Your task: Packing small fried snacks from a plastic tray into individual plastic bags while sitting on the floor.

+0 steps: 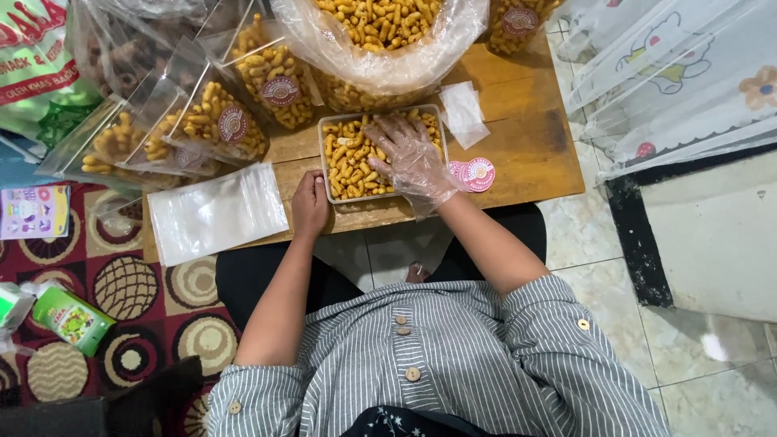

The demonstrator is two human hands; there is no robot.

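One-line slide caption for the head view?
Gloved right hand presses snacks in a clear tub steadied by the bare left hand.

Patterned rug [121, 283], round stickers [477, 173], green packet [71, 317]

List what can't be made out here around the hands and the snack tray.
- Head view: right hand in a clear glove covers part of the tray; its grip on any snacks is hidden.
- Big bag of snacks: top cut off by the frame edge.
- Round stickers: print too small.
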